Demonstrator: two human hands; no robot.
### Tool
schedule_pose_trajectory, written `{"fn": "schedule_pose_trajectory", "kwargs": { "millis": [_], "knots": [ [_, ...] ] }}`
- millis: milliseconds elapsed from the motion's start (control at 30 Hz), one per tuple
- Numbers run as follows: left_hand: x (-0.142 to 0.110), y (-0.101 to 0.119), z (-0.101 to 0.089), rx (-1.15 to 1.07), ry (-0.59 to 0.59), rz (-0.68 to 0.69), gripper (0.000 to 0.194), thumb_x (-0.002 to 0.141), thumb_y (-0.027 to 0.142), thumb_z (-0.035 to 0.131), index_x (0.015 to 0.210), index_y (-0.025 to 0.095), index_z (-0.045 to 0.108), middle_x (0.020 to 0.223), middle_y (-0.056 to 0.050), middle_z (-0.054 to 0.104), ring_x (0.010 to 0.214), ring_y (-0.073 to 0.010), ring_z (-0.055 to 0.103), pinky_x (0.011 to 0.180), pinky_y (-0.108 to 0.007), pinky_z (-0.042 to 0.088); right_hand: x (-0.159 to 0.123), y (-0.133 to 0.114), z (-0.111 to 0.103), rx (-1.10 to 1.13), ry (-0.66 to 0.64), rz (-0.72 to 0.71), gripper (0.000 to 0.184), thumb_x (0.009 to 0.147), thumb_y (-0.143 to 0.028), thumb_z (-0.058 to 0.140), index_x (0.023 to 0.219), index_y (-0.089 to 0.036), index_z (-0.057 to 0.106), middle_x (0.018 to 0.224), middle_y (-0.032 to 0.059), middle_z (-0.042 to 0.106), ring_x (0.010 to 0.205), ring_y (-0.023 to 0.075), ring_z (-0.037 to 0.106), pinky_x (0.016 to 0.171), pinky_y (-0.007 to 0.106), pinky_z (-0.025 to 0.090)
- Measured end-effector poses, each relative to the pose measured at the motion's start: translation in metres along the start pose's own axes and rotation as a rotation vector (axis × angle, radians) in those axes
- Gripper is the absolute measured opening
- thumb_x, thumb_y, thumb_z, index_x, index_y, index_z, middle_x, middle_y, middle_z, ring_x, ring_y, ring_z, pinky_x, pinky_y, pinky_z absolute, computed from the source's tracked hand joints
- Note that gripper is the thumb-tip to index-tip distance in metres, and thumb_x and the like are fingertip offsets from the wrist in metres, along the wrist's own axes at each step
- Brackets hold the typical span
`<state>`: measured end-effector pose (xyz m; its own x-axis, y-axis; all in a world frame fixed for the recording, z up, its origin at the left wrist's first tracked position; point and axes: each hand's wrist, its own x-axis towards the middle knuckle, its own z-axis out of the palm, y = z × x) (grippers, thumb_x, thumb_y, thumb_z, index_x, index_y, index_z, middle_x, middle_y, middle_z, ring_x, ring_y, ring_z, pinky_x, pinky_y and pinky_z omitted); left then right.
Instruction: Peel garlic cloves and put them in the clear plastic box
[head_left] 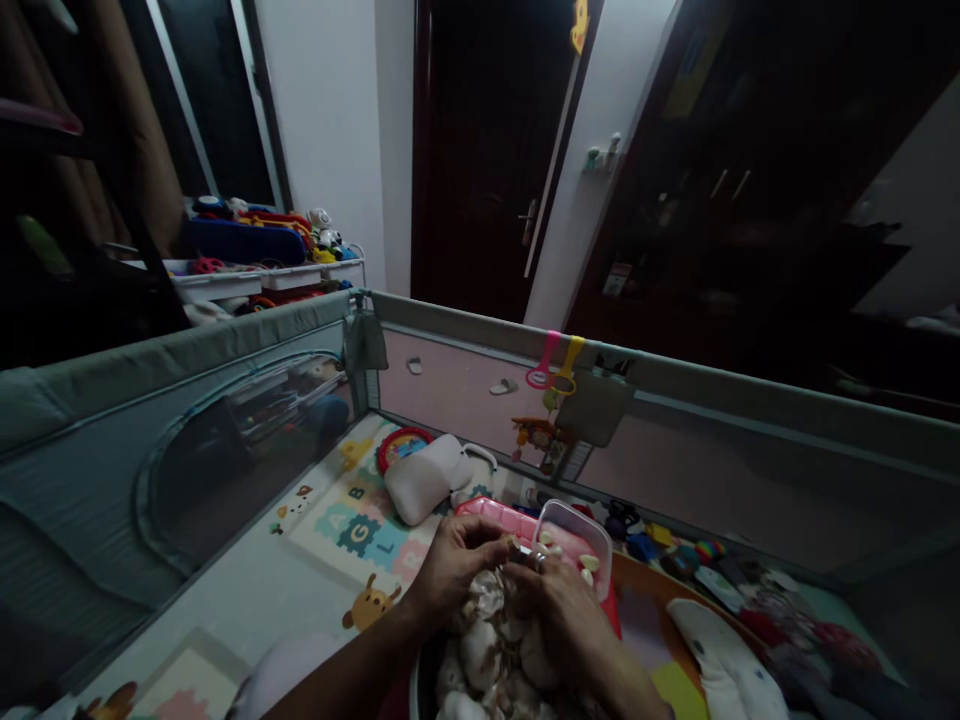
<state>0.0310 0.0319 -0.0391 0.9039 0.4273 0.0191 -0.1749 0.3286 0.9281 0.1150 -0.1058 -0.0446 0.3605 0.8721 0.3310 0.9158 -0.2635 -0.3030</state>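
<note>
The left hand (454, 560) is pinching, thumb against fingers, a small piece (514, 547) too blurred to name. Papery whitish garlic bulbs (480, 650), apparently unpeeled, are filling the dark-rimmed tub (424, 682) against its left edge. The right hand (562, 605) is working close beside, fingers bent, its hold unclear. A few pale, seemingly peeled cloves (590, 563) are lying within the clear plastic box (608, 545), some toward its right edge; most garlic is seemingly remaining.

Papery, off-white garlic bulbs (480, 655) lie heaped within the bowl rim (424, 672), smooth cream cloves (589, 563) loose inside the clear container's (608, 562) edges.
</note>
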Motion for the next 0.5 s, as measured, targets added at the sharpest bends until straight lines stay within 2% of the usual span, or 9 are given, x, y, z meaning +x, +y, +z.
{"fn": "schedule_pose_trajectory", "kwargs": {
  "millis": [67, 100, 300, 400, 500],
  "knots": [
    [-0.001, 0.001, 0.000, 0.029, -0.007, -0.002, 0.038, 0.055, 0.044, 0.080, 0.066, 0.010, 0.069, 0.058, -0.003, 0.063, 0.052, -0.0109, 0.052, 0.052, -0.021, 0.039, -0.001, 0.002, -0.004, 0.036, -0.025, 0.013, 0.040, 0.070, -0.003, 0.046, 0.092, -0.026, 0.071, 0.088, 0.0049, 0.072, 0.076, 0.0192, 0.065, 0.063, 0.025, 0.046],
    [-0.001, 0.002, 0.000, 0.037, -0.012, -0.004, 0.038, 0.055, 0.044, 0.080, 0.066, 0.010, 0.069, 0.057, -0.003, 0.063, 0.052, -0.0111, 0.052, 0.051, -0.021, 0.039, -0.002, 0.004, -0.007, 0.062, -0.037, 0.023, 0.042, 0.072, -0.003, 0.046, 0.097, -0.027, 0.070, 0.090, 0.0063, 0.072, 0.077, 0.0197, 0.065, 0.063, 0.026, 0.047],
    [-0.004, 0.004, 0.002, 0.078, -0.044, -0.021, 0.034, 0.059, 0.042, 0.078, 0.068, 0.010, 0.071, 0.061, -0.005, 0.067, 0.056, -0.0130, 0.056, 0.054, -0.022, 0.042, -0.008, 0.012, -0.020, 0.224, 0.090, 0.059, 0.017, 0.078, -0.016, 0.060, 0.090, -0.022, 0.071, 0.080, 0.0068, 0.073, 0.072, 0.0221, 0.068, 0.063, 0.030, 0.051],
    [-0.006, 0.001, 0.004, 0.079, -0.085, -0.024, 0.026, 0.060, 0.035, 0.077, 0.069, 0.011, 0.073, 0.067, -0.006, 0.070, 0.062, -0.0151, 0.059, 0.063, -0.025, 0.044, -0.010, 0.008, -0.023, 0.297, 0.222, 0.097, 0.022, 0.077, -0.031, 0.067, 0.096, -0.023, 0.070, 0.082, 0.0059, 0.075, 0.072, 0.0224, 0.069, 0.063, 0.031, 0.052],
    [-0.007, -0.005, 0.004, 0.093, -0.105, -0.043, 0.019, 0.061, 0.028, 0.076, 0.067, 0.011, 0.073, 0.067, -0.005, 0.071, 0.061, -0.0156, 0.059, 0.063, -0.025, 0.043, -0.011, 0.002, -0.021, 0.428, 0.309, 0.090, 0.020, 0.076, -0.038, 0.067, 0.089, -0.024, 0.072, 0.079, 0.0050, 0.075, 0.071, 0.0215, 0.069, 0.064, 0.030, 0.054]
  ]
}}
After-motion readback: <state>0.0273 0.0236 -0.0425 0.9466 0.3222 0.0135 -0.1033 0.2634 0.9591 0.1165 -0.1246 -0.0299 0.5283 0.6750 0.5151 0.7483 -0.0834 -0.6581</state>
